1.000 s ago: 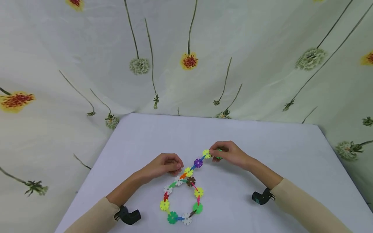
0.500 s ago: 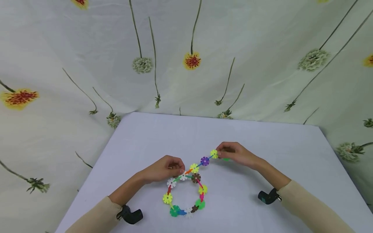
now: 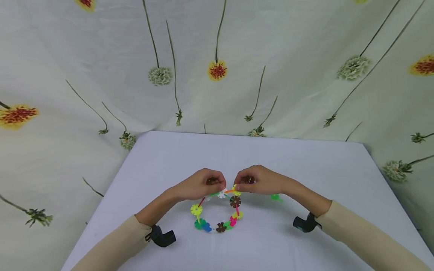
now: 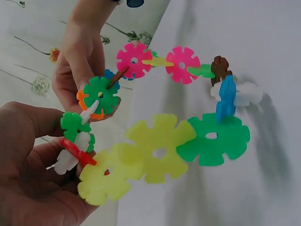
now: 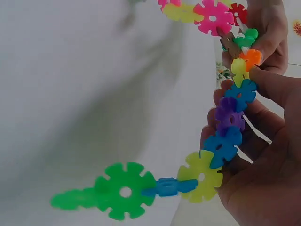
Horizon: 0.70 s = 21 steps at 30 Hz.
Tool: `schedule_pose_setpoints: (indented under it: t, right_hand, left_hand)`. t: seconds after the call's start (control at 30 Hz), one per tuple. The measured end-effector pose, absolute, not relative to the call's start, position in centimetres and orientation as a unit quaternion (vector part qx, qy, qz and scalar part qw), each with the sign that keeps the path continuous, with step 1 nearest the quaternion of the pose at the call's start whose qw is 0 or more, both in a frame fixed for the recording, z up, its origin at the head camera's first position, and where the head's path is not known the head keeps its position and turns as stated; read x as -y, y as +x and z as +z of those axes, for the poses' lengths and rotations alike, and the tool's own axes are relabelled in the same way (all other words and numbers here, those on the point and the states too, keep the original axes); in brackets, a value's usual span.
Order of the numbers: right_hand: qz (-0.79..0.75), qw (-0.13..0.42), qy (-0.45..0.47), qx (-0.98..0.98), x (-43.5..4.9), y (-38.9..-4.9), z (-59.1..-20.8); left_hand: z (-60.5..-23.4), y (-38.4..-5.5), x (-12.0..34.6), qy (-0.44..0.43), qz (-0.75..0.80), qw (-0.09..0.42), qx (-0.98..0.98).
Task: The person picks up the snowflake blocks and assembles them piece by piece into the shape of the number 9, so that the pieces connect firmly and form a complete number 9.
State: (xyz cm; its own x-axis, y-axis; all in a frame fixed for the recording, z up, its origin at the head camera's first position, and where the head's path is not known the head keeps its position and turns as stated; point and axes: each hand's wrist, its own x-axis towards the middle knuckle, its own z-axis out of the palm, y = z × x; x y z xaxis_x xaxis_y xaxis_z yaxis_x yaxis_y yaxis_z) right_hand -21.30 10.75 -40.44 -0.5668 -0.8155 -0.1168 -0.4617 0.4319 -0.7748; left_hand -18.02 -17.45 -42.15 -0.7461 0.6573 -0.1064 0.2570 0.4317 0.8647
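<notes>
A ring of flower-shaped interlocking plastic discs [image 3: 235, 201] in many colours hangs tilted from both hands. My left hand [image 3: 203, 184] pinches the ring's upper left, at white and green discs [image 4: 75, 123]. My right hand [image 3: 260, 180] pinches a yellow disc [image 5: 240, 70] by an orange one [image 5: 251, 57], close to the left fingertips. From there a tail of discs runs under the right palm, past a purple disc [image 5: 229, 115] and a yellow one [image 5: 201, 175], to a green end [image 3: 275, 197]. In the left wrist view, yellow discs [image 4: 159, 150] hang nearest the camera.
A white-covered table [image 3: 305, 162] lies beneath the hands. Behind it hangs a pale cloth [image 3: 291, 41] printed with flowers. A black wrist camera [image 3: 162, 237] sits on the left sleeve, and another camera [image 3: 305, 223] on the right.
The right hand has shifted its hold from the tail's outer part to the yellow disc near the ring. My left hand now grips the ring, which is raised and tilted. The hands are closer together.
</notes>
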Motion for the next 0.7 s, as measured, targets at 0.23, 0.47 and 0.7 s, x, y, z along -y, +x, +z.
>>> schedule_pose_setpoints:
  t: [0.23, 0.47, 0.7]
  right_hand:
    - [-0.428, 0.277, -0.371, -0.776, -11.6, -21.2, -40.8]
    - [-0.521, 0.249, -0.270, -0.770, -14.6, -21.5, -41.3]
    - [-0.600, 0.244, -0.159, -0.745, -17.2, -21.3, -42.5]
  left_hand:
    - [-41.6, -18.4, 16.8, 0.269, 0.473, 0.189, -0.817]
    - [-42.1, -19.3, 17.9, 0.145, 0.614, 0.136, -0.763]
    - [-44.1, -19.1, 18.6, 0.073, 0.694, 0.156, -0.699]
